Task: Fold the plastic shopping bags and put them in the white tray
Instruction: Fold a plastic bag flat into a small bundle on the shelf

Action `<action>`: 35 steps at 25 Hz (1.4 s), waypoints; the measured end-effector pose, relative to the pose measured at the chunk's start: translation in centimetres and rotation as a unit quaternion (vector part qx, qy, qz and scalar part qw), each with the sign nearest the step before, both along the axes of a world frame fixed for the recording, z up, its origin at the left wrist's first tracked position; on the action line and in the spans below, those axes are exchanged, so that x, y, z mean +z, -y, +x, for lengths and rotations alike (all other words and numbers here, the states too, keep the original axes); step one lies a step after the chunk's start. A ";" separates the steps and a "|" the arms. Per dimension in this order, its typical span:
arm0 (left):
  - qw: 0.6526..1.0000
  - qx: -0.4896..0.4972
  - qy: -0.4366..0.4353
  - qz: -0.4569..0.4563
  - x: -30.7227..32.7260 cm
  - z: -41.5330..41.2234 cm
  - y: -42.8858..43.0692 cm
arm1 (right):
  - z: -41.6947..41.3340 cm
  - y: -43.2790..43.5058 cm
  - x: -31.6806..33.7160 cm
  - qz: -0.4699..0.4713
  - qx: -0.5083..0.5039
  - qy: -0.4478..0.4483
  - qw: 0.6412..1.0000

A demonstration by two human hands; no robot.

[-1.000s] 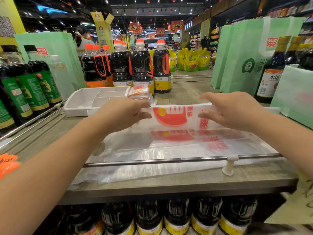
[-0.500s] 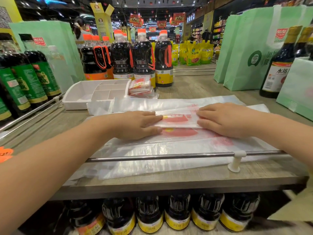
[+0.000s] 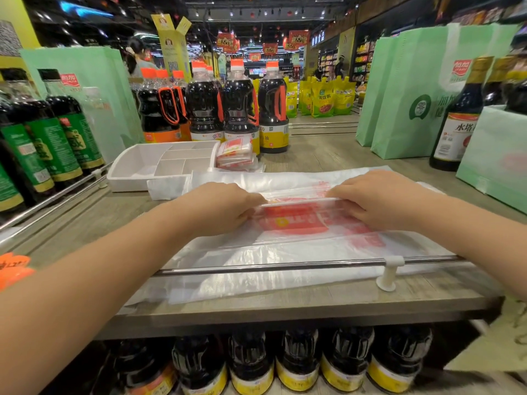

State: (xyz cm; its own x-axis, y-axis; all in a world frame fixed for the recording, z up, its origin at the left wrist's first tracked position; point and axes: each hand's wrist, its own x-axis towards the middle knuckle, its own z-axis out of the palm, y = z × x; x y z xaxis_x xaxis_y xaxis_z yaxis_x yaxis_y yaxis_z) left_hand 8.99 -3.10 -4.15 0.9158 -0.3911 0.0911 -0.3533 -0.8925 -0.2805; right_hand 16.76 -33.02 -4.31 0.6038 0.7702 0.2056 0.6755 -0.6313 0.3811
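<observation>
Hands meet in the middle of the frame, knuckles up: the left hand and the right hand each have their fingers curled down and clamped on one end of a raised crease in the plastic bag, with a short stretch of the fold showing between them. The bag, clear with a red print, lies flat on the wooden shelf, and its near part runs under the metal rail across the lower middle. More clear plastic lies spread beneath and beyond it, and I cannot tell whether that is the same bag or others. From where I stand this looks like the folding step, partway through: the bag is a long band, not yet a small packet. Next, I'd judge, the crease needs laying down and pressing flat, then doubling over until it matches the stack of folded bags just above centre. That stack sits just beside the right wall of the white tray, left of centre, and seems to be outside it, though the angle leaves me unsure. Behind, dark sauce bottles stand in a row, and pale green carrier bags fill the upper right.
</observation>
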 end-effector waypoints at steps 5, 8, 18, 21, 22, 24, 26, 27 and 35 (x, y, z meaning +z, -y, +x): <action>0.961 0.044 -0.027 -0.271 3.0 0.5 0.4 | 0.8 -0.4 0.8 0.163 0.027 0.134 0.977; 0.898 0.089 -0.162 -0.400 3.9 1.6 0.7 | 0.4 -1.2 1.3 0.136 0.031 0.122 0.983; 0.716 0.167 -0.188 -0.652 0.8 4.2 4.6 | -0.4 -4.8 0.0 0.190 -0.059 -0.236 0.951; 0.701 0.123 -0.275 -0.647 0.6 4.1 3.7 | -0.6 -4.2 0.1 0.189 -0.061 -0.279 0.939; 0.702 0.108 -0.285 -0.644 1.0 3.7 3.2 | -0.5 -3.9 0.0 0.178 -0.069 -0.288 0.938; 0.689 0.092 -0.302 -0.652 1.8 3.0 1.9 | -0.2 -3.6 -0.2 0.159 -0.089 -0.293 0.939; 0.701 0.059 -0.336 -0.626 2.6 1.8 1.0 | 0.0 -3.5 -0.5 0.152 -0.099 -0.257 0.949; 0.727 0.036 -0.348 -0.590 2.5 1.2 0.6 | -0.1 -3.5 -0.6 0.157 -0.093 -0.233 0.955; 0.923 -0.059 -0.167 -0.343 -0.1 -0.1 1.2 | -1.6 -3.6 -0.3 0.236 -0.026 -0.161 0.958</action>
